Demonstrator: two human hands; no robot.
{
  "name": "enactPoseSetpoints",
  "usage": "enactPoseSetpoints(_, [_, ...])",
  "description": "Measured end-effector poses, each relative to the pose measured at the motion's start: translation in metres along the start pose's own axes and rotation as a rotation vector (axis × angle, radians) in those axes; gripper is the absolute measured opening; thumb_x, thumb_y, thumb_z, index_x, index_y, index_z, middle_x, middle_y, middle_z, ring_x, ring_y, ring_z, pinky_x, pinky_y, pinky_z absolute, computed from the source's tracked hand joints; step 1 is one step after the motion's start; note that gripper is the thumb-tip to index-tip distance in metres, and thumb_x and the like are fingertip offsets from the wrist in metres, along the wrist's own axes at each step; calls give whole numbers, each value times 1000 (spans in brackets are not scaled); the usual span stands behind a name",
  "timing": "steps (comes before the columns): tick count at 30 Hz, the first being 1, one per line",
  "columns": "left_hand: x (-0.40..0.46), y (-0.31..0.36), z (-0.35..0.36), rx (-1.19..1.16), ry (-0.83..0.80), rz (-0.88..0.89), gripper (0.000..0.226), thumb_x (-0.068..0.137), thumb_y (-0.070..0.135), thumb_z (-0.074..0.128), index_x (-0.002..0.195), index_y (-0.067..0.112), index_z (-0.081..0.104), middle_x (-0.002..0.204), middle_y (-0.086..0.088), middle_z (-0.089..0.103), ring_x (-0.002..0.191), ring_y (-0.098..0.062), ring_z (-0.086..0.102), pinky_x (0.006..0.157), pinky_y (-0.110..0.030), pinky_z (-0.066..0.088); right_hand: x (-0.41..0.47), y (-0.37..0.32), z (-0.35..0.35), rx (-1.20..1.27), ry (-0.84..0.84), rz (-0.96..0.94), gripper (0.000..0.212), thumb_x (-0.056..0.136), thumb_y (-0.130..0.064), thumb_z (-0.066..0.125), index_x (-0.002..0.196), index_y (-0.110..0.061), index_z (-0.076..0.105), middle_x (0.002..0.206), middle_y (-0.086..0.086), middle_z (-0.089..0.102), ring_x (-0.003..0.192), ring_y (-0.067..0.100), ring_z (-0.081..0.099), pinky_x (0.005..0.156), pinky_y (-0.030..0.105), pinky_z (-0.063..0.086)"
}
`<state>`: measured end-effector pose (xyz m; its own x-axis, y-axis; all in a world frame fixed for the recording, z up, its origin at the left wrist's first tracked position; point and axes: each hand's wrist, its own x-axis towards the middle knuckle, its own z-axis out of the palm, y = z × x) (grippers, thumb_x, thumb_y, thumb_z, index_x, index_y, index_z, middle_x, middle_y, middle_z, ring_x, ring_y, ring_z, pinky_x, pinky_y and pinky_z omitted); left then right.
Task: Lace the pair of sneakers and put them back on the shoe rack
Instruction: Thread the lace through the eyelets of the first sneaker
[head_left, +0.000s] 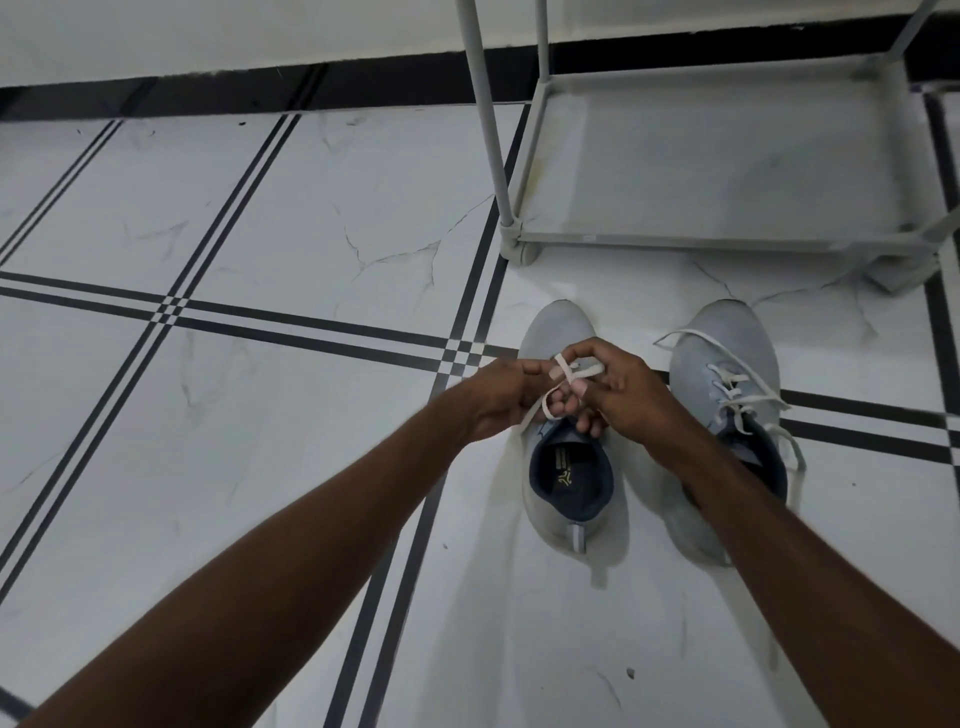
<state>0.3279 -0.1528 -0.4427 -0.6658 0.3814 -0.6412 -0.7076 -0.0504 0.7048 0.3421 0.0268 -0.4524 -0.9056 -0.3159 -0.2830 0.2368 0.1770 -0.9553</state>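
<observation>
On my feed the pale grey knit sneaker on the left (558, 325) shows a dark navy lining around its opening, a small gold logo on the insole and a silvery strip down the heel. Its flat off-white lace (571, 370) reads slightly cream against the grey upper. I see the matching pale grey sneaker on the right (727, 338) with white laces criss-crossed over a faintly bluish upper and the same navy collar. The glossy white marble-look tile floor (260, 467) carries thin grey veins and paired black stripes crossing in small checkered squares. The light grey tube-frame shoe rack (727, 240) is plain, its shelf the same grey. A black band runs along the white wall's base.
</observation>
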Motion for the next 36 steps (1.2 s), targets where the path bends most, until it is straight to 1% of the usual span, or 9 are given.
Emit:
enactPoseSetpoints(7, [-2,1,12,24,-7,31,19,99,15,54,103,-1,64,70,-4,66,57,-7,60,54,-15,50,-1,4,-5,113,-58,72,19,95,-3,54,113,-11,53,72,11,66,52,19,57,46,26,46])
enactPoseSetpoints(12, [-2,3,10,50,-68,42,18,101,18,51,95,7,65,75,-5,61,56,-6,54,55,-16,48,1,15,-2,331,33,177,14,94,-4,58,98,-14,49,65,9,63,44,13,49,43,23,40])
enactPoseSetpoints(16, [-8,19,3,582,-18,143,20,87,21,73,93,2,71,84,-21,71,69,-18,65,68,-28,58,2,12,-1,334,37,249,12,93,-7,59,90,-15,52,60,5,57,42,10,44,40,22,35])
enactPoseSetpoints(20, [-13,23,11,1186,178,460,7,74,10,76,79,13,73,75,0,74,69,-10,67,64,-29,55,5,6,-3,258,10,297,12,94,-3,51,87,-11,57,64,10,61,40,11,42,42,23,31])
enactPoseSetpoints(23, [-14,6,22,1320,370,641,9,75,14,72,71,14,64,65,7,64,61,-16,60,55,-33,50,7,4,-7,258,-63,352,20,96,-4,46,103,-9,64,66,10,67,41,13,39,42,23,28])
enactPoseSetpoints(26, [-12,-7,28,1265,494,675,12,74,19,71,69,14,62,65,2,67,60,-20,61,54,-35,48,3,1,-13,239,-133,367,36,93,2,42,114,-14,66,62,0,70,44,10,34,41,19,27])
enactPoseSetpoints(29, [-13,-11,27,1162,585,648,12,75,25,74,72,18,66,67,3,71,62,-14,61,56,-32,47,-3,-3,-16,107,-54,299,28,91,0,53,109,-10,71,56,-7,66,43,8,40,41,16,32])
enactPoseSetpoints(33, [-25,-12,13,1291,636,665,13,81,27,73,76,17,65,75,5,70,69,-15,62,58,-32,46,-5,-3,-17,-250,99,100,4,82,-13,75,82,-9,76,59,6,69,45,12,60,46,19,46])
enactPoseSetpoints(36, [-35,-10,-9,1324,642,616,14,83,16,72,73,18,62,68,15,65,66,-8,64,54,-28,48,-5,8,-25,-563,190,-19,16,78,-20,78,70,-7,72,56,0,65,49,5,56,51,20,41])
